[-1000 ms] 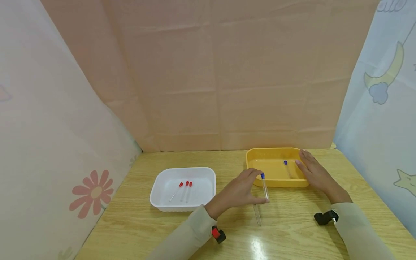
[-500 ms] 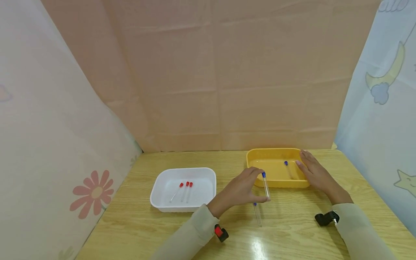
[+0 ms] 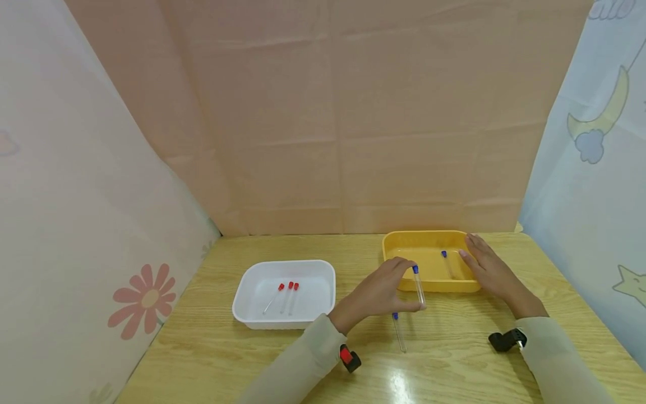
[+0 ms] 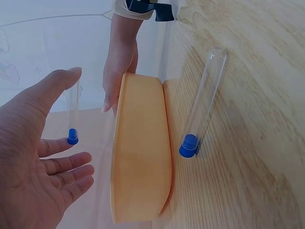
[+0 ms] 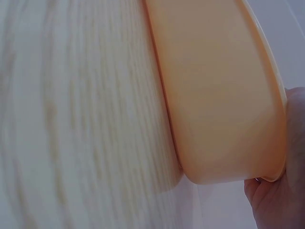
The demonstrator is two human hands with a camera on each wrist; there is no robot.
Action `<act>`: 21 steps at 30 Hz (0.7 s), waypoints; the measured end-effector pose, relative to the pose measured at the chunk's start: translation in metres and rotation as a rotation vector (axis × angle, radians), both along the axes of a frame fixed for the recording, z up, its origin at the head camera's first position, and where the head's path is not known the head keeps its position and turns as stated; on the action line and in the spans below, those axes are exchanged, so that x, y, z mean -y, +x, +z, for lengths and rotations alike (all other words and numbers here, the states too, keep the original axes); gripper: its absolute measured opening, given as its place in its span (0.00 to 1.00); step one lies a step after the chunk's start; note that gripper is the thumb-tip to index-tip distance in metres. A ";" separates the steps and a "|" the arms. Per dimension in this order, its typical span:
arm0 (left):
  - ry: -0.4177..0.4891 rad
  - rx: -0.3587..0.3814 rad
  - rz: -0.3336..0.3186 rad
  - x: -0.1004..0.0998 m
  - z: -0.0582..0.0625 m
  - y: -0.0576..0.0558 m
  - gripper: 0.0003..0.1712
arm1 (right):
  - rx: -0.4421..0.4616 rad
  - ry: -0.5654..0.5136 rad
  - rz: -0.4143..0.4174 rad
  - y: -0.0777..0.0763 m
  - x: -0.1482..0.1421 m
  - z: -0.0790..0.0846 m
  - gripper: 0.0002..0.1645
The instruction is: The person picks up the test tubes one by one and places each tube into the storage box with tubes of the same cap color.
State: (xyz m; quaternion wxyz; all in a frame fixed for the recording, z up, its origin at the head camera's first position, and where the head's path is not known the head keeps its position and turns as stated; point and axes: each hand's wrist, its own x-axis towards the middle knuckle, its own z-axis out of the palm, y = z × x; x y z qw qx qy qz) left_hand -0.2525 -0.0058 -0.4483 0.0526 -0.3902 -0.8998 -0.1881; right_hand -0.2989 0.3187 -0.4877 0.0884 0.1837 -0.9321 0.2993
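My left hand (image 3: 377,292) pinches a clear test tube (image 3: 419,288) lengthwise between thumb and index finger, its blue cap at the fingertip. In the left wrist view the other fingers spread apart. The tube is held in front of a yellow tray (image 3: 449,287). My right hand (image 3: 497,278) holds that tray's right end, thumb over the rim and fingers along the outside. Inside the tray lies one blue-capped tube (image 3: 447,262). Below my left hand, another blue-capped tube (image 4: 202,107) lies on the table.
A white tray (image 3: 242,303) stands to the left, with 3 red-capped tubes (image 3: 289,297) in it. Behind the wooden table (image 3: 202,359) hangs a tan backdrop (image 3: 282,140). Patterned cloths rise on both sides.
My left hand has shifted slightly right and up with its tube, uncovering the blue cap of the tube on the table. My right hand has stayed on the yellow tray.
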 end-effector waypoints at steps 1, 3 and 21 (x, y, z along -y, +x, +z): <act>-0.001 0.003 0.001 -0.001 0.000 0.000 0.51 | 0.003 -0.002 0.000 0.000 0.000 0.000 0.40; -0.005 0.010 -0.001 -0.002 0.000 -0.001 0.52 | 0.003 -0.002 -0.002 0.000 -0.001 -0.001 0.41; -0.016 0.011 0.000 -0.013 0.000 -0.013 0.53 | -0.005 0.003 -0.001 -0.001 0.001 0.001 0.40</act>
